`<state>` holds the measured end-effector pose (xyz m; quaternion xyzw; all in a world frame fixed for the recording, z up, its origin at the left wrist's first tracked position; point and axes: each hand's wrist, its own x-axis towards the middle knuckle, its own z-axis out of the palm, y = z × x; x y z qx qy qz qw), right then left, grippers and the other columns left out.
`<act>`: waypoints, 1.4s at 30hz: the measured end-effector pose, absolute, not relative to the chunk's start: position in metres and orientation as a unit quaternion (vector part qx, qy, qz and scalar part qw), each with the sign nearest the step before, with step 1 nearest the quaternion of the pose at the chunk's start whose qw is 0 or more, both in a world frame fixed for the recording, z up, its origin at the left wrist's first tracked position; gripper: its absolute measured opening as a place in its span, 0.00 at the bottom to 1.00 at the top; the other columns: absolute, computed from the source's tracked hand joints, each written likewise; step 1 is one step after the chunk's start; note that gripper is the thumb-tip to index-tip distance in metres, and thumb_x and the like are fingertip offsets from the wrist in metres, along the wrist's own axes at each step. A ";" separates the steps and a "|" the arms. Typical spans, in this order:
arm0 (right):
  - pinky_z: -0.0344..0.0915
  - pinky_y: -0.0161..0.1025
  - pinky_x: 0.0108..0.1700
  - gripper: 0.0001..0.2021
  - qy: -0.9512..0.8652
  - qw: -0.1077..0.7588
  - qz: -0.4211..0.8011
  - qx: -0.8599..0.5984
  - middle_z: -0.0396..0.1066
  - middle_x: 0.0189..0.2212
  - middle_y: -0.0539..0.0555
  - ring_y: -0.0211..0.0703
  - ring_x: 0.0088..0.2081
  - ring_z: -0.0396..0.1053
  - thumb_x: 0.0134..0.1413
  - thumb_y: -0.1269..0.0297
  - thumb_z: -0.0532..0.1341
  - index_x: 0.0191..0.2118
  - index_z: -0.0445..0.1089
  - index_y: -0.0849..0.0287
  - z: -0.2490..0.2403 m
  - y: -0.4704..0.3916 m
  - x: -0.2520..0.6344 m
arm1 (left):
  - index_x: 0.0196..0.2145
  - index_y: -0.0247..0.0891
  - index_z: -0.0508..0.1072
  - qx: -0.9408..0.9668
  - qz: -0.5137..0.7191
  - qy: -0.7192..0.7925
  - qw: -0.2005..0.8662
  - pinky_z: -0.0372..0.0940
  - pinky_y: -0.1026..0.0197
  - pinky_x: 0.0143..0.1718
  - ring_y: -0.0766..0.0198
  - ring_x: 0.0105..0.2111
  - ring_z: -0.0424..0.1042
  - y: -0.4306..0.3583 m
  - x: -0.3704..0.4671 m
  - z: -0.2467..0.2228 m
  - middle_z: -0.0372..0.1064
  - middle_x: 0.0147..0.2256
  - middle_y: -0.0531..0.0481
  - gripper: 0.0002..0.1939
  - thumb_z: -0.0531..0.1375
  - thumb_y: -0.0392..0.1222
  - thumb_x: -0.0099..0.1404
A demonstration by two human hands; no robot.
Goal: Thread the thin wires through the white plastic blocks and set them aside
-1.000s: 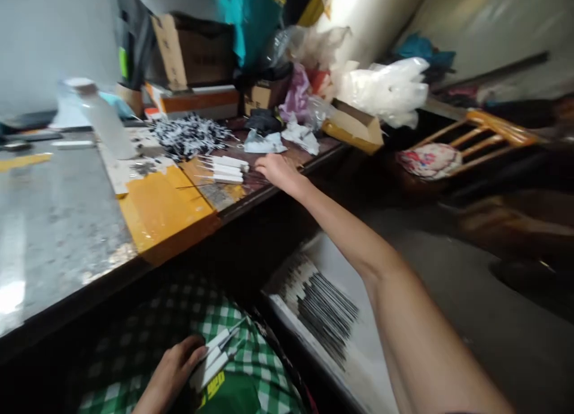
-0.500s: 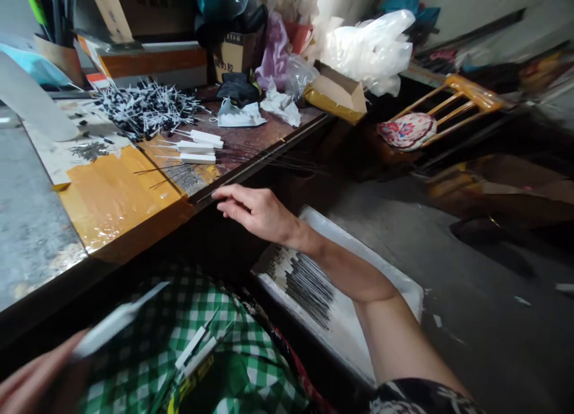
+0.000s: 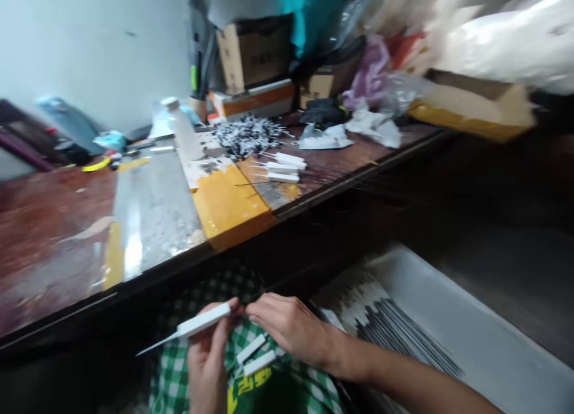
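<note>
In my left hand [image 3: 208,360] is a white rectangular stick with a thin tapered tip [image 3: 204,320], pinched between thumb and fingers. The tip points down to the left. My right hand [image 3: 291,327] is close by at the stick's blunt end, its fingers drawn together. What they grip, if anything, is hidden. Below the hands, two more white sticks [image 3: 259,364] lie on the green-and-white checked cloth [image 3: 168,375] over my lap.
Three similar white sticks [image 3: 283,178] rest on the worktable [image 3: 147,223], beside a heap of small black-and-white pieces [image 3: 249,136]. A clear bottle [image 3: 185,133] stands left of the heap. At lower right, a white tray [image 3: 484,336] contains many thin dark rods [image 3: 403,336].
My right hand has come from the table edge down to my left hand. The left hand has moved right with its white stick. The view has swung left.
</note>
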<state>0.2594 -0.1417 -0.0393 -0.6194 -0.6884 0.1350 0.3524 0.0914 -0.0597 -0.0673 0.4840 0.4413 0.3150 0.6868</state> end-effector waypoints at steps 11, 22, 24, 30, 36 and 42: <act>0.69 0.36 0.36 0.15 -0.643 0.314 0.188 -0.672 0.68 0.35 0.54 0.41 0.32 0.72 0.69 0.65 0.45 0.40 0.69 0.56 -0.081 -0.128 0.257 | 0.43 0.36 0.76 0.441 0.314 0.408 0.735 0.64 0.55 0.52 0.53 0.48 0.73 -0.049 0.095 -0.081 0.75 0.46 0.42 0.16 0.65 0.47 0.60; 0.66 0.38 0.36 0.12 -0.673 0.167 0.250 -0.675 0.72 0.33 0.51 0.44 0.34 0.73 0.69 0.65 0.48 0.43 0.69 0.54 -0.095 -0.136 0.264 | 0.40 0.35 0.79 0.349 0.405 0.463 0.708 0.60 0.50 0.55 0.51 0.49 0.71 -0.010 0.079 -0.093 0.76 0.44 0.40 0.18 0.63 0.53 0.60; 0.65 0.37 0.35 0.10 -0.664 0.161 0.258 -0.683 0.71 0.33 0.50 0.43 0.33 0.73 0.68 0.65 0.51 0.40 0.69 0.54 -0.096 -0.136 0.264 | 0.40 0.36 0.79 0.365 0.390 0.463 0.707 0.59 0.50 0.55 0.51 0.50 0.70 -0.011 0.080 -0.094 0.75 0.45 0.41 0.18 0.62 0.53 0.61; 0.60 0.35 0.30 0.07 -0.634 0.163 0.271 -0.706 0.69 0.31 0.48 0.40 0.30 0.70 0.64 0.64 0.57 0.33 0.65 0.55 -0.099 -0.137 0.264 | 0.40 0.36 0.79 0.365 0.384 0.461 0.712 0.59 0.51 0.54 0.51 0.49 0.70 -0.016 0.082 -0.096 0.75 0.45 0.42 0.18 0.62 0.54 0.61; 0.57 0.34 0.27 0.09 -0.617 0.147 0.276 -0.722 0.66 0.27 0.47 0.38 0.26 0.67 0.61 0.65 0.61 0.30 0.61 0.56 -0.101 -0.135 0.263 | 0.40 0.36 0.79 0.366 0.384 0.461 0.712 0.60 0.51 0.53 0.52 0.48 0.70 -0.016 0.083 -0.099 0.75 0.45 0.42 0.18 0.62 0.53 0.61; 0.62 0.34 0.33 0.09 -0.636 0.181 0.314 -0.681 0.71 0.34 0.50 0.41 0.33 0.71 0.66 0.62 0.53 0.38 0.69 0.54 -0.095 -0.136 0.264 | 0.39 0.37 0.79 0.367 0.376 0.454 0.720 0.61 0.53 0.52 0.54 0.47 0.70 -0.012 0.081 -0.098 0.75 0.44 0.43 0.17 0.61 0.53 0.62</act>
